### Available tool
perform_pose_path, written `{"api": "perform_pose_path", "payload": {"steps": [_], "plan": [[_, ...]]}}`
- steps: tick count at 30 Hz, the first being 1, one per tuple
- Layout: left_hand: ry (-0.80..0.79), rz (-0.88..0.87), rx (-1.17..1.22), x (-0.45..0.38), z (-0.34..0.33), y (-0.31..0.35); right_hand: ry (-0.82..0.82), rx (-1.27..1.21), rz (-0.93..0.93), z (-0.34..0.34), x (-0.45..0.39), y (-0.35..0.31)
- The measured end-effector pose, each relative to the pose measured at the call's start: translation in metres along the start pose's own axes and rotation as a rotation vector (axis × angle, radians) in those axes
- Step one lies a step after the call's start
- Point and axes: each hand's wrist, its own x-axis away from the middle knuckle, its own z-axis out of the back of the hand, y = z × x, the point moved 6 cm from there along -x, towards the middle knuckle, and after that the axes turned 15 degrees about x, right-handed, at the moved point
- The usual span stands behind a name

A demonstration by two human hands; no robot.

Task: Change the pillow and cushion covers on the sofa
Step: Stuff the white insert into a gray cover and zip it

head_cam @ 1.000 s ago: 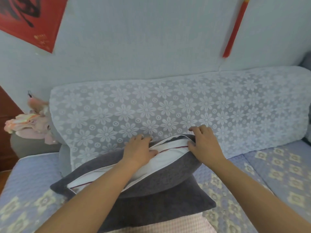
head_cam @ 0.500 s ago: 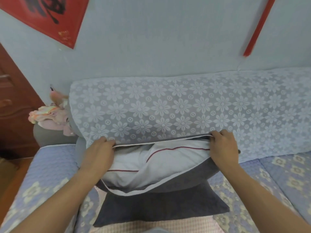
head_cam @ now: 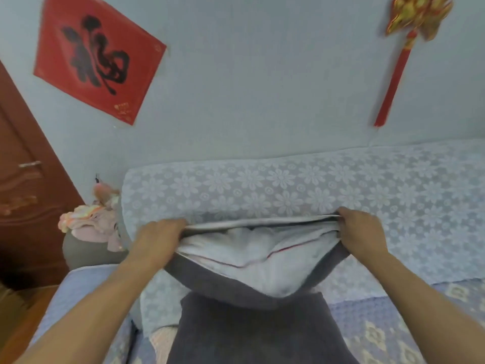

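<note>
— Why are both hands up at the mouth of that cover?

— I read it as spreading the opening. My left hand (head_cam: 160, 236) pinches one end of the dark grey cover (head_cam: 231, 287) at its open edge, and my right hand (head_cam: 360, 232) pinches the other end, fingers curled over the hem. Each grip is closed tight on cloth, not loose. Pulled apart like this, the mouth gapes and the white pillow (head_cam: 262, 254) inside shows.

— Where is it sitting?

— Held up in front of the sofa backrest (head_cam: 288, 190), the one under the flowered lace, above the seat. Its belly sags down between my hands. A second dark grey cushion (head_cam: 252, 334) lies just below, near me.

— How does the pillow look?

— Soft, rumpled, with a thin red piping line across it. It is mostly still inside; only the upper face is bared. The cover looks plush and thick, pale on its inner lining.

— And next?

— I judge the insert needs drawing out, or the cover peeling down off it.
</note>
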Motion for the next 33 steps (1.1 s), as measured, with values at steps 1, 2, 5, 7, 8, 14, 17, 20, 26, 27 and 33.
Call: {"api": "perform_pose_path", "payload": {"steps": [1, 2, 5, 7, 8, 14, 17, 20, 26, 27, 33], "plan": [[0.057, -0.041, 0.022, -0.003, 0.002, 0.009, 0.072, -0.062, -0.063, 0.003, -0.001, 0.004], [0.134, -0.057, 0.065, -0.002, 0.011, 0.011, 0.166, -0.124, -0.112, 0.009, 0.001, 0.008], [0.416, -0.023, 0.054, -0.003, 0.053, -0.011, 0.345, -0.144, -0.043, 0.038, 0.006, 0.007], [0.626, -0.031, 0.075, 0.007, 0.061, 0.001, 0.272, -0.186, -0.016, 0.035, -0.003, 0.005], [0.631, -0.107, 0.167, 0.015, 0.049, 0.029, 0.185, -0.242, -0.016, 0.028, -0.004, 0.001], [-0.203, -0.543, 0.527, 0.076, -0.124, 0.198, -0.244, -0.455, 0.133, -0.044, 0.052, -0.033], [-0.318, -0.565, 0.489, 0.077, -0.142, 0.209, -0.315, -0.555, 0.05, -0.038, 0.056, -0.014], [-0.368, -0.638, 0.37, 0.08, -0.14, 0.224, -0.533, -0.807, 0.011, -0.034, 0.073, 0.001], [-0.32, -0.553, 0.173, 0.083, -0.156, 0.235, -0.364, -0.964, -0.545, -0.075, 0.13, 0.06], [-0.299, -0.548, 0.145, 0.083, -0.158, 0.239, -0.399, -1.066, -0.56, -0.081, 0.135, 0.057], [-0.455, -0.799, -0.146, 0.095, -0.181, 0.259, -0.282, -1.148, -0.451, -0.054, 0.12, 0.026]]}}
